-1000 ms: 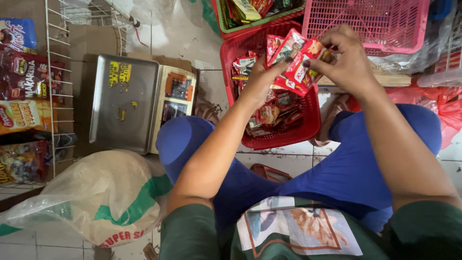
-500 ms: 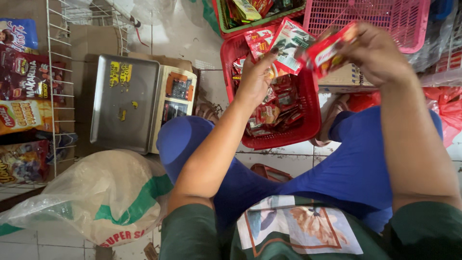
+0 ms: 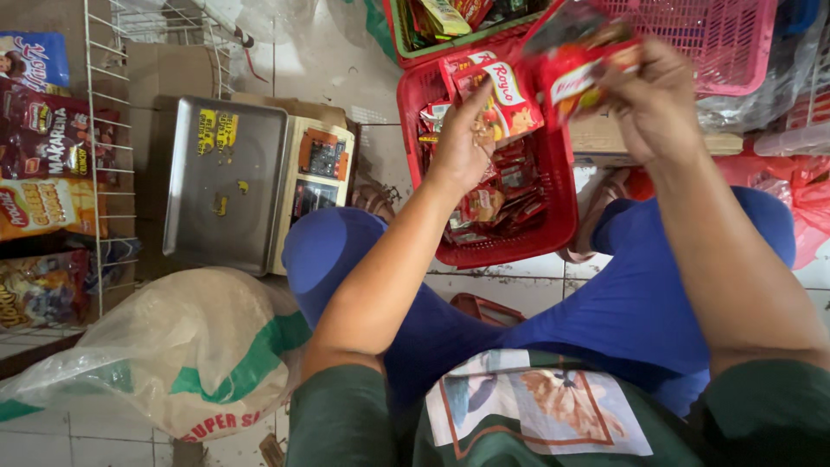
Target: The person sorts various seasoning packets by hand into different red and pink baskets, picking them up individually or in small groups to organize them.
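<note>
My left hand (image 3: 462,143) holds one end of a strip of small red seasoning sachets (image 3: 500,97) above a red plastic basket (image 3: 562,220). My right hand (image 3: 655,104) grips the other end of the strip, a blurred red sachet (image 3: 577,59), raised to the right in front of a pink basket (image 3: 726,43). The red basket stands on the tiled floor between my knees and holds several more red sachets (image 3: 501,195). I sit with blue trousers and a dark green shirt.
A digital scale with a steel pan (image 3: 226,182) stands on the floor at left. A white and green sack (image 3: 186,355) lies near my left knee. A wire rack (image 3: 91,156) with snack bags (image 3: 39,147) fills the far left. A green basket (image 3: 437,22) sits at the top.
My right hand pulled its end of the sachet strip up and to the right, away from the left hand. The left hand stayed over the red basket.
</note>
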